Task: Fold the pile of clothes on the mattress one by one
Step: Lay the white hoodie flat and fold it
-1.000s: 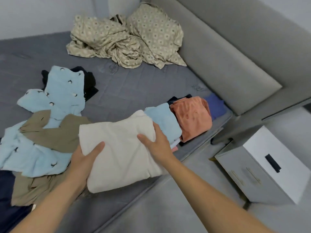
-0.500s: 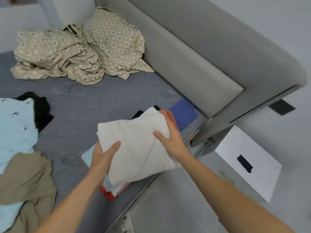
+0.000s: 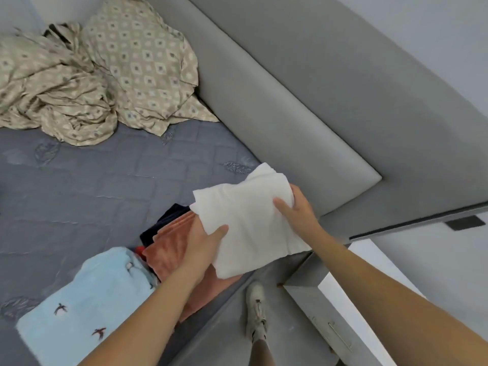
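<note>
Folded white cloth: soft and light. I hold it up over the grey quilted mattress, by its two side edges so it stays flat.
Orange fuzzy cloth: folded, just under it now; a moment ago it was hidden.
Left hand: curled, pinching the left edge.
Right hand: curled round the right edge.

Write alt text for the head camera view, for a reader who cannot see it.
Both hands, left hand and right hand, grip a folded white garment above the grey mattress corner. Folded orange and light blue bird-print clothes lie beside it; a crumpled patterned sheet sits by the headboard.
</note>
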{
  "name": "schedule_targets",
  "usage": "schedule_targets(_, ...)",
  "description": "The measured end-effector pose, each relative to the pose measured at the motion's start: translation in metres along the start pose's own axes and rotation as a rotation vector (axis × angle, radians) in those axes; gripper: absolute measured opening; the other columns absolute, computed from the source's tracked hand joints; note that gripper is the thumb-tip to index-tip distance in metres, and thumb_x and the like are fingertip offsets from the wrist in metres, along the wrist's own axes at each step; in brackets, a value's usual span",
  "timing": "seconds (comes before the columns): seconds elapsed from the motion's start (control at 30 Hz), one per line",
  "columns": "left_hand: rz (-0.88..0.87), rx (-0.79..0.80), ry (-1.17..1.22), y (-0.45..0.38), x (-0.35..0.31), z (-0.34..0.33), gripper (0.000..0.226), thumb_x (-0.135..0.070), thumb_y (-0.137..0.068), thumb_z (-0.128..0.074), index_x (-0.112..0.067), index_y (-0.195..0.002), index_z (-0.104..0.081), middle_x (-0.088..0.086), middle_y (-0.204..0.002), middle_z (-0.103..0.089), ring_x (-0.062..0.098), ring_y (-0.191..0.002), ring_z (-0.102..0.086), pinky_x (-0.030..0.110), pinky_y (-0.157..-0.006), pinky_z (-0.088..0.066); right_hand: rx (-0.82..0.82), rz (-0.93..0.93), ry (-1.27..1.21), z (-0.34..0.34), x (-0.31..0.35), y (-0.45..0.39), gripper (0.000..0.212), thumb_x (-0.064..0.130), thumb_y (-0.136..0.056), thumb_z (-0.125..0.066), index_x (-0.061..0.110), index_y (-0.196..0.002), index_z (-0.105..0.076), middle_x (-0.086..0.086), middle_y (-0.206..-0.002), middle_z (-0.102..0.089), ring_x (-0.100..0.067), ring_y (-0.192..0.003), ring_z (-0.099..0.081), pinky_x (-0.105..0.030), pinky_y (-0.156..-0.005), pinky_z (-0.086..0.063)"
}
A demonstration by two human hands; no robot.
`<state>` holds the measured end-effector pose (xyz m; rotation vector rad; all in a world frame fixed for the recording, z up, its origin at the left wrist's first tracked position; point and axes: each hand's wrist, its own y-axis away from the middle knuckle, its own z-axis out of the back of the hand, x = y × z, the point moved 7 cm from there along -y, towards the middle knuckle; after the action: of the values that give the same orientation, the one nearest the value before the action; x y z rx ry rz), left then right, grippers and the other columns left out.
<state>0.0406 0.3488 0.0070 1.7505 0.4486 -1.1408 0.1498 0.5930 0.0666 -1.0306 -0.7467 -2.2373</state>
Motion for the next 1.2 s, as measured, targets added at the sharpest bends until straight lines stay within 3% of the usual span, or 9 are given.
schedule_targets(0.07, -0.004, -0.054, 0.013, -0.023, 0.012, -0.039, 0.048, -0.009, -0.096, -0.07, -0.023, -0.139, -0.054, -0.006, -0.126, -0.069, 0.017, -0.117, -0.065, 0.038, -0.093, -0.055, 0.041, -0.006, 0.004, 0.012, -0.027, -0.038, 0.044, 0.033, -0.1, -0.068, 0.025, -0.14, -0.052, 0.011, -0.129, -0.062, -0.011, -0.117, -0.059, -0.032, -0.097, -0.047)
schedule_targets(0.17, 0.036, -0.152, 0.024, -0.057, 0.034, -0.088, 0.046, -0.007, -0.097, -0.068, -0.02, -0.139, -0.054, -0.006, -0.128, -0.068, 0.016, -0.117, -0.065, 0.047, -0.104, -0.052, 0.086, -0.028, -0.011, 0.029, -0.072, -0.088, 0.036, 0.027, -0.1, -0.068, 0.03, -0.133, -0.054, 0.011, -0.126, -0.065, -0.014, -0.117, -0.061, -0.035, -0.098, -0.05)
schedule_targets(0.37, 0.121, -0.299, -0.037, -0.117, 0.076, -0.129, 0.044, -0.008, -0.096, -0.069, -0.017, -0.137, -0.056, -0.005, -0.123, -0.068, 0.021, -0.118, -0.064, 0.049, -0.105, -0.051, 0.21, -0.027, 0.132, 0.018, -0.142, -0.164, 0.05, 0.022, -0.101, -0.063, 0.018, -0.149, -0.048, -0.006, -0.137, -0.061, -0.028, -0.127, -0.056, -0.049, -0.109, -0.044)
schedule_targets(0.47, 0.15, -0.374, -0.135, -0.135, 0.099, -0.133, 0.04, -0.011, -0.096, -0.069, -0.026, -0.13, -0.056, -0.012, -0.119, -0.067, 0.023, -0.121, -0.063, 0.041, -0.1, -0.052, 0.229, 0.018, 0.198, 0.003, -0.165, -0.183, 0.056, 0.018, -0.103, -0.06, 0.017, -0.156, -0.042, -0.008, -0.145, -0.055, -0.027, -0.134, -0.051, -0.04, -0.116, -0.038)
schedule_targets(0.53, 0.141, -0.426, -0.256, -0.139, 0.108, -0.136, 0.058, -0.007, -0.095, -0.065, -0.024, -0.147, -0.047, -0.005, -0.138, -0.06, 0.022, -0.134, -0.053, 0.044, -0.113, -0.045, 0.169, 0.075, 0.236, 0.0, -0.172, -0.19, 0.058, 0.008, -0.103, -0.055, 0.016, -0.158, -0.038, -0.01, -0.146, -0.05, -0.026, -0.136, -0.047, -0.033, -0.116, -0.035)
schedule_targets(0.63, 0.029, -0.44, -0.508, -0.138, 0.103, -0.153, 0.085, -0.003, -0.092, -0.061, -0.019, -0.164, -0.02, 0.004, -0.162, -0.031, 0.021, -0.153, -0.026, 0.042, -0.127, -0.024, 0.084, 0.223, 0.308, -0.009, -0.171, -0.184, 0.057, 0.0, -0.099, -0.053, 0.013, -0.154, -0.044, -0.009, -0.142, -0.05, -0.028, -0.132, -0.049, -0.041, -0.112, -0.043)
schedule_targets(0.77, -0.115, -0.212, -0.868, -0.141, 0.104, -0.194, 0.086, -0.012, -0.094, -0.062, -0.023, -0.166, -0.015, -0.001, -0.172, -0.01, 0.017, -0.159, -0.007, 0.033, -0.129, -0.014, 0.243, 0.408, 0.516, -0.04, -0.17, -0.171, 0.056, 0.009, -0.095, -0.06, 0.013, -0.15, -0.049, -0.007, -0.15, -0.05, -0.028, -0.139, -0.045, -0.047, -0.114, -0.041)
schedule_targets(1.0, -0.154, -0.223, -1.017, -0.125, 0.085, -0.185, 0.076, -0.027, -0.098, -0.056, -0.02, -0.165, -0.02, 0.006, -0.172, -0.018, 0.024, -0.159, -0.013, 0.034, -0.13, -0.011, 0.302, 0.508, 0.689, -0.041, -0.143, -0.156, 0.058, 0.023, -0.097, -0.061, 0.014, -0.152, -0.048, -0.008, -0.157, -0.046, -0.026, -0.147, -0.04, -0.045, -0.122, -0.032)
schedule_targets(1.2, -0.205, -0.292, -1.081, -0.065, 0.027, -0.129, 0.071, -0.032, -0.1, -0.05, -0.016, -0.164, -0.025, 0.006, -0.17, -0.025, 0.027, -0.158, -0.017, 0.039, -0.129, -0.014, 0.376, 0.611, 0.674, -0.046, -0.055, -0.102, 0.057, 0.027, -0.101, -0.059, 0.014, -0.154, -0.046, -0.007, -0.16, -0.045, -0.026, -0.149, -0.038, -0.047, -0.123, -0.03)
